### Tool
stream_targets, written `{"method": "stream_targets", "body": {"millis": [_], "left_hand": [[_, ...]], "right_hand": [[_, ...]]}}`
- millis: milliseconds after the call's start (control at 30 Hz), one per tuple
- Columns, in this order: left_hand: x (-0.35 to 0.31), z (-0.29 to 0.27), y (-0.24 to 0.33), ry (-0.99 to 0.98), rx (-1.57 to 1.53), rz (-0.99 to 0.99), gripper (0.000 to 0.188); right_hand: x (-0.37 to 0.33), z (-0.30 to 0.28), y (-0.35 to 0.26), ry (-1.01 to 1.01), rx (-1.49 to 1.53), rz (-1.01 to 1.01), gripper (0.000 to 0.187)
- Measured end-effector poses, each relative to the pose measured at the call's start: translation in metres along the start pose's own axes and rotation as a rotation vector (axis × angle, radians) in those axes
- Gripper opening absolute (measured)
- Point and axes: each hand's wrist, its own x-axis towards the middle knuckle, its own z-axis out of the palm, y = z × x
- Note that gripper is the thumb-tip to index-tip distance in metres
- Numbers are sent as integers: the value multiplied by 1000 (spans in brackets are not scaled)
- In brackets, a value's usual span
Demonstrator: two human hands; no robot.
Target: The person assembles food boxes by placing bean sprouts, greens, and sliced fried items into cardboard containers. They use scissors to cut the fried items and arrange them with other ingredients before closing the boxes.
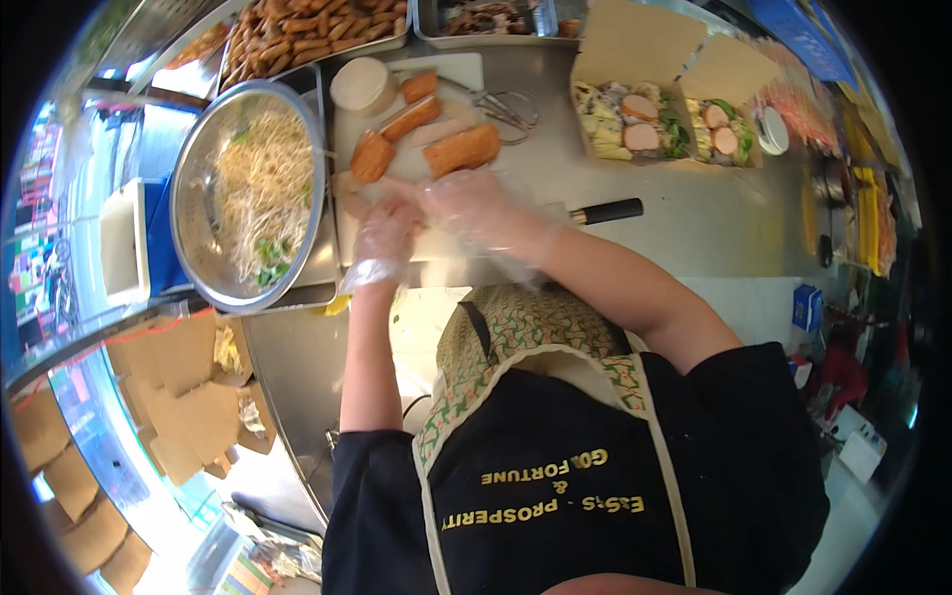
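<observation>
Two clear-gloved hands meet in the head view, left hand (385, 236) beside right hand (474, 206), each grip curled inward, though I cannot tell what either holds. Browned food pieces (462, 152) lie just beyond the right grip on the white board (462, 67), a black-handled knife (610, 210) to its right. Close finger work on food seems in hand; the next move calls for steady fingertips.
</observation>
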Motion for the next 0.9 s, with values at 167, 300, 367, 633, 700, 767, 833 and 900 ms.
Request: {"method": "stream_targets", "body": {"millis": [167,300,367,633,700,767,833,900], "left_hand": [[-8,-15,3,341,47,180,26],[10,-19,47,385,-112,-56,35],[32,-10,88,370,-277,-118,41],[152,64,256,-8,-173,54,45],[173,82,270,-141,-16,-46,45],[198,107,271,-310,262,62,46],[221,134,266,-442,588,327,49],[230,152,261,-398,497,229,50]], "right_hand": [[12,-25,-2,-49,-12,56,17],[-9,-74,15,-130,408,362,23],[-42,-107,43,16,664,405,30],[-118,-157,179,289,400,728,31],[-116,-146,198,259,362,752,31],[-117,-134,205,319,273,717,28],[-118,-125,205,334,216,726,27],[-119,-122,201,341,184,723,27]]}}
